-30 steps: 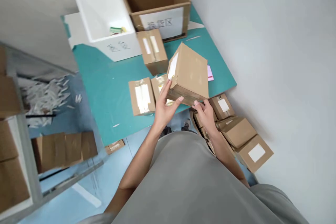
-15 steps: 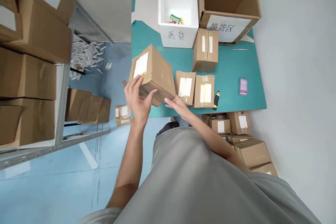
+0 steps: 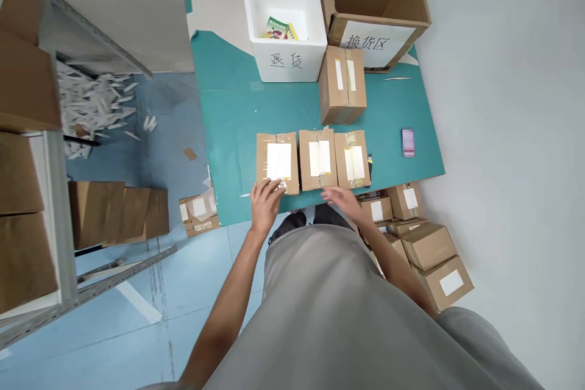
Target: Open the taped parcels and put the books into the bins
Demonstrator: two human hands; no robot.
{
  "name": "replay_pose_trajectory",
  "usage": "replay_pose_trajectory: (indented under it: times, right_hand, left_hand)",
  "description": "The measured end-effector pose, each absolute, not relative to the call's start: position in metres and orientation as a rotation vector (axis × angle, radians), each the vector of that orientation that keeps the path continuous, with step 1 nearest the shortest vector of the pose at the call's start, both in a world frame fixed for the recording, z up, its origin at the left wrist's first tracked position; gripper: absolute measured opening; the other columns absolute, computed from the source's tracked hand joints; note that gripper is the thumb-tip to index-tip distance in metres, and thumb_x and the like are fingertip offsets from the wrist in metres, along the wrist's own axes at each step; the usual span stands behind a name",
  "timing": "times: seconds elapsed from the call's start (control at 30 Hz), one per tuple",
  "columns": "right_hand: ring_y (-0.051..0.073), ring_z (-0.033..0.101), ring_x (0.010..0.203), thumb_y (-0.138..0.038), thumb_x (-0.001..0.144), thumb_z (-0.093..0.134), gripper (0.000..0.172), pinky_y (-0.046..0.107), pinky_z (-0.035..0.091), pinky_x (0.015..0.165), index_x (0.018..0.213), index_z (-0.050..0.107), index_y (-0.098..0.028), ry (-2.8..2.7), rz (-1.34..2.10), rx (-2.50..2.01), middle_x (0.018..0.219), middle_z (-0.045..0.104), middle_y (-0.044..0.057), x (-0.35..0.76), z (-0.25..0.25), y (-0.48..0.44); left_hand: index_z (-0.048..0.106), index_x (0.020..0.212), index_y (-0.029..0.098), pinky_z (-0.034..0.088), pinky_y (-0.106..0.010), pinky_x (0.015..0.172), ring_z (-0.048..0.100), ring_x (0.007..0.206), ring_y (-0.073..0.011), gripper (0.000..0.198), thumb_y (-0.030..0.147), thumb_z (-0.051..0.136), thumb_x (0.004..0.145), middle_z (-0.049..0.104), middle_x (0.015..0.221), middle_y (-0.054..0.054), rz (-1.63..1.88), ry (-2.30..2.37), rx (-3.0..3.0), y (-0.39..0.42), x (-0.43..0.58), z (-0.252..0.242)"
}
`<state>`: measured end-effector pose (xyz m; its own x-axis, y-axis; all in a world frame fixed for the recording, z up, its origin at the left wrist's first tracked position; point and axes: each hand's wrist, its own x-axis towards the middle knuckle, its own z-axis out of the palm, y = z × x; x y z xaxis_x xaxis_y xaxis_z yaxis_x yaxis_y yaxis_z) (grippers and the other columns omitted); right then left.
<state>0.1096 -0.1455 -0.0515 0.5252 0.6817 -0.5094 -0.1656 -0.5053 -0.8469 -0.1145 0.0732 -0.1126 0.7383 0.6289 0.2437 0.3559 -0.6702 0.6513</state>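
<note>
Three small cardboard boxes stand in a row along the near side of the green table [image 3: 223, 128]. My left hand [image 3: 265, 206] is open, its fingertips resting at the near edge of the left box [image 3: 277, 161], which carries a large white label. Just in front of the middle box [image 3: 319, 159] is my right hand [image 3: 343, 200], open and slightly blurred, holding nothing. Whether it touches the box I cannot tell. The right box [image 3: 352, 159] sits close against the middle one and partly hides the utility knife [image 3: 370, 166] beside it.
Behind the row stand another cardboard box [image 3: 343, 86], a white foam bin [image 3: 290, 61] with colourful packets inside, and a large open carton [image 3: 379, 42]. A phone [image 3: 408, 142] lies at the right. Boxes are stacked below the table's right end; a metal shelf [image 3: 61, 195] stands left.
The held box has come down onto the table, left of the other two, and both hands have loosened from it. The view has shifted, and the front boxes now line up.
</note>
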Motion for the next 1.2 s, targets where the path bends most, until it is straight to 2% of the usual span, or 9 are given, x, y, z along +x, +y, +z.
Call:
replay_pose_trajectory:
  times: [0.07, 0.13, 0.23, 0.33, 0.5, 0.63, 0.77, 0.93, 1.2]
  right_hand:
    - [0.035, 0.078, 0.127, -0.076, 0.100, 0.063, 0.064, 0.056, 0.062, 0.116, 0.128, 0.079, -0.021, -0.389, 0.747, -2.017, 0.136, 0.082, 0.019, 0.139, -0.047, -0.170]
    - [0.038, 0.070, 0.142, -0.080, 0.099, 0.059, 0.079, 0.056, 0.058, 0.120, 0.144, 0.072, -0.017, -0.308, 0.496, -2.211, 0.152, 0.073, 0.024, 0.167, -0.049, -0.187]
    - [0.043, 0.054, 0.160, -0.087, 0.092, 0.062, 0.108, 0.057, 0.050, 0.129, 0.169, 0.051, -0.012, -0.266, 0.553, -2.375, 0.174, 0.053, 0.027, 0.197, -0.063, -0.196]
    - [0.043, 0.048, 0.166, -0.088, 0.090, 0.063, 0.121, 0.056, 0.045, 0.133, 0.179, 0.034, -0.011, -0.316, 0.724, -2.389, 0.179, 0.047, 0.026, 0.211, -0.083, -0.186]
    - [0.042, 0.045, 0.168, -0.083, 0.098, 0.055, 0.120, 0.055, 0.043, 0.134, 0.182, 0.020, -0.005, -0.395, 0.728, -2.402, 0.182, 0.041, 0.029, 0.222, -0.099, -0.158]
    - [0.044, 0.042, 0.169, -0.076, 0.101, 0.058, 0.116, 0.056, 0.040, 0.135, 0.181, 0.019, -0.001, -0.453, 0.802, -2.459, 0.182, 0.037, 0.033, 0.243, -0.091, -0.136]
    - [0.047, 0.021, 0.176, -0.078, 0.101, 0.060, 0.120, 0.066, 0.030, 0.138, 0.183, 0.013, -0.006, -0.596, 0.533, -2.556, 0.189, 0.020, 0.032, 0.282, -0.068, -0.080]
    - [0.052, -0.005, 0.177, -0.090, 0.096, 0.064, 0.134, 0.082, 0.011, 0.136, 0.186, 0.007, -0.009, -0.665, 0.339, -2.563, 0.191, -0.001, 0.032, 0.334, -0.048, 0.038]
    - [0.051, -0.013, 0.176, -0.085, 0.092, 0.073, 0.134, 0.084, -0.002, 0.133, 0.187, 0.010, -0.015, -0.624, 0.426, -2.661, 0.192, -0.004, 0.030, 0.369, -0.065, 0.091]
  left_hand:
    - [0.083, 0.120, 0.028, 0.038, -0.063, 0.136, 0.062, 0.153, -0.0338, 0.026, 0.028, 0.057, 0.115, 0.078, 0.146, -0.012, 0.588, 0.728, 2.354, 0.066, -0.111, -0.122]
    - [0.081, 0.131, 0.027, 0.042, -0.062, 0.135, 0.058, 0.157, -0.0344, 0.030, 0.024, 0.056, 0.113, 0.075, 0.149, -0.015, 0.572, 0.762, 2.352, 0.065, -0.106, -0.126]
    - [0.071, 0.152, 0.025, 0.043, -0.062, 0.135, 0.040, 0.171, -0.0376, 0.044, 0.022, 0.061, 0.110, 0.061, 0.166, -0.018, 0.521, 0.763, 2.370, 0.072, -0.100, -0.124]
    - [0.067, 0.158, 0.027, 0.042, -0.064, 0.137, 0.025, 0.178, -0.0396, 0.052, 0.019, 0.063, 0.107, 0.045, 0.181, -0.015, 0.428, 0.709, 2.400, 0.082, -0.097, -0.120]
    - [0.069, 0.155, 0.027, 0.039, -0.064, 0.138, 0.024, 0.178, -0.0400, 0.052, 0.017, 0.064, 0.104, 0.045, 0.181, -0.014, 0.349, 0.780, 2.386, 0.096, -0.089, -0.115]
    - [0.069, 0.152, 0.026, 0.033, -0.070, 0.139, 0.021, 0.177, -0.0463, 0.057, 0.034, 0.082, 0.097, 0.043, 0.181, -0.018, 0.197, 0.898, 2.381, 0.105, -0.067, -0.098]
    - [0.071, 0.139, 0.025, 0.023, -0.080, 0.137, 0.018, 0.176, -0.0521, 0.062, 0.057, 0.091, 0.089, 0.037, 0.184, -0.020, 0.069, 1.055, 2.327, 0.108, -0.032, -0.077]
    - [0.063, 0.109, 0.022, 0.009, -0.092, 0.129, 0.009, 0.176, -0.0560, 0.053, 0.065, 0.087, 0.090, 0.027, 0.188, -0.024, 0.107, 1.308, 2.243, 0.105, 0.011, -0.072]
    - [0.060, 0.103, 0.023, 0.003, -0.091, 0.130, 0.007, 0.177, -0.0541, 0.052, 0.064, 0.088, 0.087, 0.026, 0.188, -0.023, 0.128, 1.386, 2.198, 0.104, 0.020, -0.077]
